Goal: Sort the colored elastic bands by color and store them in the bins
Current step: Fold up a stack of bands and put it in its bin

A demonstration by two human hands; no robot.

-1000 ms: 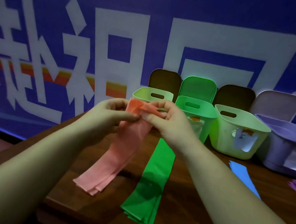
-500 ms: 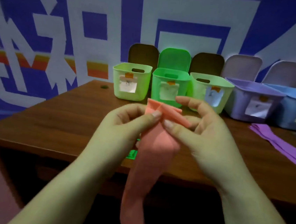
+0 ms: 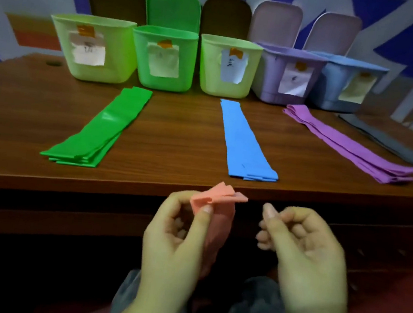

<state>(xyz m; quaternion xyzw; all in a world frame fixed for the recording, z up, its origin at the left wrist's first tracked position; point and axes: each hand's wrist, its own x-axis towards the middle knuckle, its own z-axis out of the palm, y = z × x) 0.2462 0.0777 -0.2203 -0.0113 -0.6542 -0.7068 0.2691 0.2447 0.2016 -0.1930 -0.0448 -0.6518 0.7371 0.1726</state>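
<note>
Item: salmon-pink flat elastic band (image 3: pixel 217 198), lower centre of frame, before the wooden table's (image 3: pixel 176 138) near edge; top end folded over and pinched by the left hand (image 3: pixel 179 232), seemingly to compact it for binning. Right hand (image 3: pixel 300 245) just beside, fingers curled, grasping nothing. Green (image 3: pixel 101 130), blue (image 3: pixel 245 140) and purple (image 3: pixel 349 143) band stacks lie mid-frame below five labelled plastic bins (image 3: pixel 165 57), presumably pre-sorted by colour.

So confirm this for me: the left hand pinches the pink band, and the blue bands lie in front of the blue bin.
Not quite. The head view shows the blue bands lying in front of the third, light-green bin, not the blue bin. The left hand does pinch the pink band.
</note>
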